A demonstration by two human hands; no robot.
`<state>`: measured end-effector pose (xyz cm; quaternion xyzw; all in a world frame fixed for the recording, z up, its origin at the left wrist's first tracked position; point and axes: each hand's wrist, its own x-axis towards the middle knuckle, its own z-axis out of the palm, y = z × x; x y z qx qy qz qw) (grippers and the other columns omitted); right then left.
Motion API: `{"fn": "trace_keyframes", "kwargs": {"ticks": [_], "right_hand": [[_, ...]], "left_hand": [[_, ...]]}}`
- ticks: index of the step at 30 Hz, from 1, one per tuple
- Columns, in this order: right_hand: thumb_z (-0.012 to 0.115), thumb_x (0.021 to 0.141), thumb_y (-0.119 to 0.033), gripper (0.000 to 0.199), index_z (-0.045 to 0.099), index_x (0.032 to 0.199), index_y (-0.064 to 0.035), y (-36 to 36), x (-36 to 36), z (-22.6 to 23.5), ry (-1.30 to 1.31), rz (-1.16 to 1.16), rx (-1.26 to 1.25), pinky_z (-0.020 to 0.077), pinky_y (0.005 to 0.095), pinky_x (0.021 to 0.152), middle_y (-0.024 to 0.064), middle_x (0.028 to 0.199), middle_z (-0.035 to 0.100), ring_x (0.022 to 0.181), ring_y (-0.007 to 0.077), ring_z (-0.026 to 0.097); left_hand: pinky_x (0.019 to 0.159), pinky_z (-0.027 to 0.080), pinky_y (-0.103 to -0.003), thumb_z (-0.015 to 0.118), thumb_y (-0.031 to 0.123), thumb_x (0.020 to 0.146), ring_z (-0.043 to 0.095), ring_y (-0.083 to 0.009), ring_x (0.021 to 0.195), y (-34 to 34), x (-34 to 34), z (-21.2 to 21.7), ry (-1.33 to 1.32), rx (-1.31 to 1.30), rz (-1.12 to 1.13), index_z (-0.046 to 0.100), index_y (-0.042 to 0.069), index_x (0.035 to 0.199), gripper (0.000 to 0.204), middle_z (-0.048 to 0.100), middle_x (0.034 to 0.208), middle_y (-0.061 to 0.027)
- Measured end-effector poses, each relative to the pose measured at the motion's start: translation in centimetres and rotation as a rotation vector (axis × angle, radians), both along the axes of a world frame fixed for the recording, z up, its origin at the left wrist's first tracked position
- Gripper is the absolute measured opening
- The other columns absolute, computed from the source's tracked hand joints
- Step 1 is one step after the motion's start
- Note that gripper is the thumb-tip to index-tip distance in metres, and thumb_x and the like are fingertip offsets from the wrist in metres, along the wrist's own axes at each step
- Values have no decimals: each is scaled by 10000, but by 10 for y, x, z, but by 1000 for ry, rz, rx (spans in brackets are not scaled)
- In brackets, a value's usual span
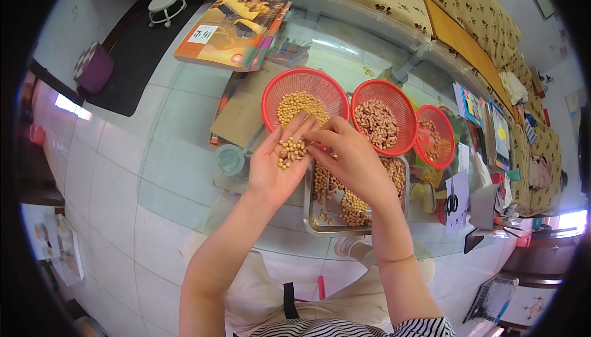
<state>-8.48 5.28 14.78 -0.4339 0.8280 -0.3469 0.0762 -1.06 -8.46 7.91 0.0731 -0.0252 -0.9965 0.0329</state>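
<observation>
My left hand (268, 169) is turned palm up and cupped, with a small pile of soybeans (291, 152) in it. The thumb and fingers of my right hand (357, 160) are pinched together at the edge of that palm; whatever is between them is too small to make out. Just beyond my hands stands a red plastic basket (335, 84) with soybeans (301, 104) inside. To its right, a second red basket (407, 106) holds pinkish peanuts (375, 123). Below my right hand lies a metal tray (308, 219) of mixed beans and peanuts (354, 206), partly covered by my forearm.
A smaller red basket (451, 137) with some tan pieces stands farther right. Books (231, 32) are stacked at the far left of the glass table (184, 152). A round translucent lid or cup (230, 160) sits left of my hand. Scissors (452, 203) lie at the right.
</observation>
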Motion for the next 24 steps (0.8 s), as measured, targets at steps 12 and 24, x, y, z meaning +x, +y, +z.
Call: {"fn": "trace_keyframes", "kwargs": {"ticks": [12, 24], "right_hand": [[691, 840, -84, 125, 634, 939, -33, -6, 6, -6, 36, 1, -51, 493, 387, 685, 116, 882, 562, 789, 297, 605], [623, 900, -77, 135, 567, 1000, -5, -4, -11, -16, 184, -222, -139, 511, 426, 698, 175, 925, 607, 834, 366, 630]], "left_hand": [[1189, 220, -415, 244, 240, 1050, 286, -286, 1439, -2, 0, 0, -29, 22, 60, 274, -58, 1471, 517, 306, 1535, -206], [1195, 238, -426, 289, 230, 1048, 242, -297, 1457, -3, 1, -1, -1, 113, 27, 265, -59, 1472, 513, 282, 1540, -218]]}}
